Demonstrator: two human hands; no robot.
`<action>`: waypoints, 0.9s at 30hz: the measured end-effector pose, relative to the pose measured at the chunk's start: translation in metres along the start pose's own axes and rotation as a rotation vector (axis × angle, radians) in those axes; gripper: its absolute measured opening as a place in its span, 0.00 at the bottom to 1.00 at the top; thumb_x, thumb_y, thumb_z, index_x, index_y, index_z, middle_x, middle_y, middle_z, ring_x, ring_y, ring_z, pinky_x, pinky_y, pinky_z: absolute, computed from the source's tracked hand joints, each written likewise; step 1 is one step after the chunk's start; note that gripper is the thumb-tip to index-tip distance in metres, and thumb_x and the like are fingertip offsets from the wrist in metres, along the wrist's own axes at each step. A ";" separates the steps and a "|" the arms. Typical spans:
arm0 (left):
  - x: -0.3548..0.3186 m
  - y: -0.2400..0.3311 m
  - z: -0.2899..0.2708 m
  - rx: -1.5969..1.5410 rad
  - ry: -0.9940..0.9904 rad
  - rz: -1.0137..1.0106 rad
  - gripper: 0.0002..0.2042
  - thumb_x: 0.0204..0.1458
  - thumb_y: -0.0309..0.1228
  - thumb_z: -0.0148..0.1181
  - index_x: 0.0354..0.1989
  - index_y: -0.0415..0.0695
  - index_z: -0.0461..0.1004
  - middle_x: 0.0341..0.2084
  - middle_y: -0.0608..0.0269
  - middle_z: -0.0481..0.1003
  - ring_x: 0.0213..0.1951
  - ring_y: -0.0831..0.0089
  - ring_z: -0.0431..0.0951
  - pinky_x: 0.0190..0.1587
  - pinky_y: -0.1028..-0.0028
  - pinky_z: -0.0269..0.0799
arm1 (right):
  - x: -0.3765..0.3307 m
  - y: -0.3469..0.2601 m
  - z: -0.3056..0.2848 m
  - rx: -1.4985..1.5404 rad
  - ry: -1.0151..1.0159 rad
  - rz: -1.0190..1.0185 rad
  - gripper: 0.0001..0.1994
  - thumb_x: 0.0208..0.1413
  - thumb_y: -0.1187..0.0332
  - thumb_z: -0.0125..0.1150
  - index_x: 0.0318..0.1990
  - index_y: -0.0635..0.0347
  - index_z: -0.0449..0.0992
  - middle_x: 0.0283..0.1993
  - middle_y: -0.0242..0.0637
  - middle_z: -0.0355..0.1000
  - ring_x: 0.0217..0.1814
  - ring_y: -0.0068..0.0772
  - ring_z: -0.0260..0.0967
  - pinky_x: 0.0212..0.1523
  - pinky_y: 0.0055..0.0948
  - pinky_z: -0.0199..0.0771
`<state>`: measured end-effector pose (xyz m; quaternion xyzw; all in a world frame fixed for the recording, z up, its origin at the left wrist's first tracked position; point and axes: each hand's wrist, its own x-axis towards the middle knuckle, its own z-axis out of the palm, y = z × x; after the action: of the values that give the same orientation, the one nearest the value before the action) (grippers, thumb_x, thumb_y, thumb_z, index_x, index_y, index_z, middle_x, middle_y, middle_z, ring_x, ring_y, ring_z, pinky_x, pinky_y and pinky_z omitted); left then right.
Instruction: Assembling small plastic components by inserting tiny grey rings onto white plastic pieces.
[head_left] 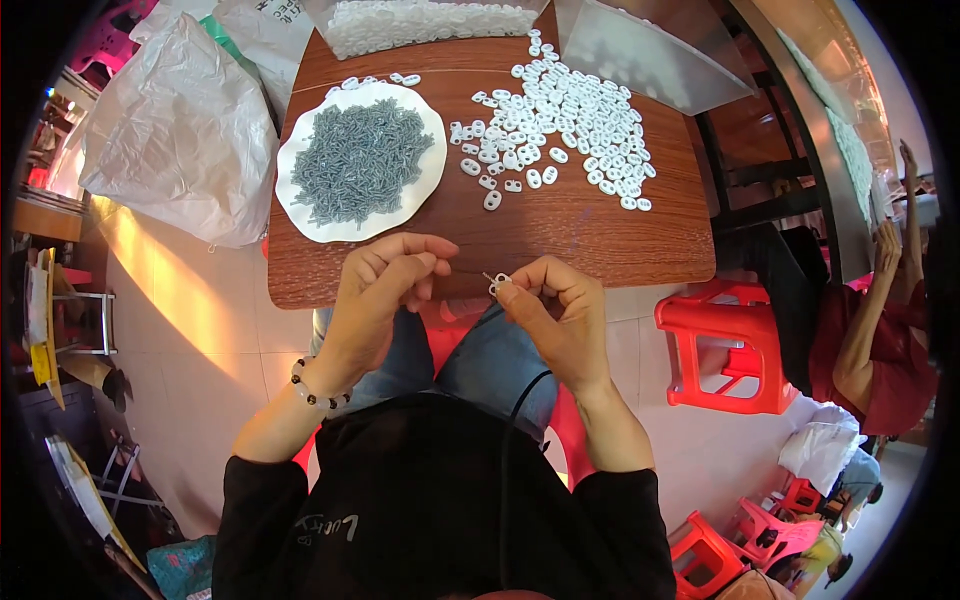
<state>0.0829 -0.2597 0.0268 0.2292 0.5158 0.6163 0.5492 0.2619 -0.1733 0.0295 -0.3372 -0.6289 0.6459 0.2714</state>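
My right hand [565, 310] pinches a small white plastic piece [500, 285] with holes in it, just past the table's near edge. A thin pin, like a small screw, juts from the piece toward the left. Facing it, my left hand [375, 290] is loosely curled, thumb against the fingers and forefinger stretched forward; whatever lies inside is hidden. Beyond that hand, a white wavy-rimmed plate [288, 190] bears a heap of small grey screw-like pieces [362, 160]. Many loose white oval two-holed pieces [585, 115] are spread over the table's right half.
The brown wooden table [480, 235] holds a clear bin of white pieces [430, 28] at the back. A translucent panel [650, 60] leans at back right. A large white sack [185, 130] stands at left, a red stool [725, 345] at right, near another person [865, 340].
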 end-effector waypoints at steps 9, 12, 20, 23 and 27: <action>0.068 0.017 0.020 1.020 0.020 0.638 0.07 0.47 0.28 0.56 0.32 0.41 0.76 0.23 0.56 0.72 0.26 0.64 0.72 0.31 0.66 0.68 | 0.007 -0.001 -0.025 0.110 0.207 -0.078 0.04 0.54 0.74 0.58 0.28 0.61 0.73 0.20 0.25 0.67 0.22 0.10 0.58 0.24 0.14 0.56; 0.101 0.007 0.019 1.206 -0.059 0.773 0.05 0.45 0.27 0.56 0.29 0.41 0.75 0.24 0.52 0.72 0.31 0.54 0.73 0.35 0.59 0.69 | 0.007 -0.003 -0.030 0.102 0.243 -0.103 0.04 0.53 0.73 0.58 0.28 0.61 0.73 0.20 0.26 0.67 0.22 0.11 0.59 0.24 0.15 0.56; 0.139 -0.006 0.037 1.308 -0.169 0.866 0.06 0.45 0.28 0.59 0.30 0.40 0.74 0.25 0.54 0.72 0.35 0.56 0.72 0.38 0.63 0.67 | 0.009 -0.007 -0.036 0.089 0.261 -0.113 0.05 0.54 0.72 0.58 0.28 0.61 0.73 0.21 0.26 0.66 0.22 0.12 0.59 0.24 0.15 0.57; 0.140 -0.010 0.047 1.345 -0.187 0.840 0.09 0.44 0.31 0.63 0.33 0.42 0.74 0.29 0.55 0.71 0.37 0.57 0.71 0.39 0.62 0.67 | 0.010 -0.006 -0.036 0.113 0.262 -0.114 0.05 0.54 0.72 0.59 0.28 0.61 0.73 0.21 0.26 0.66 0.22 0.12 0.59 0.24 0.15 0.57; 0.144 -0.015 0.046 1.387 -0.167 0.813 0.12 0.42 0.33 0.66 0.35 0.43 0.73 0.31 0.56 0.70 0.39 0.57 0.70 0.40 0.62 0.67 | 0.010 -0.006 -0.035 0.124 0.253 -0.116 0.05 0.54 0.72 0.59 0.28 0.61 0.73 0.21 0.26 0.66 0.22 0.12 0.59 0.24 0.15 0.57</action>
<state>0.0866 -0.1124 -0.0109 0.7327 0.6142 0.2883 0.0517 0.2826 -0.1429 0.0349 -0.3618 -0.5668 0.6190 0.4057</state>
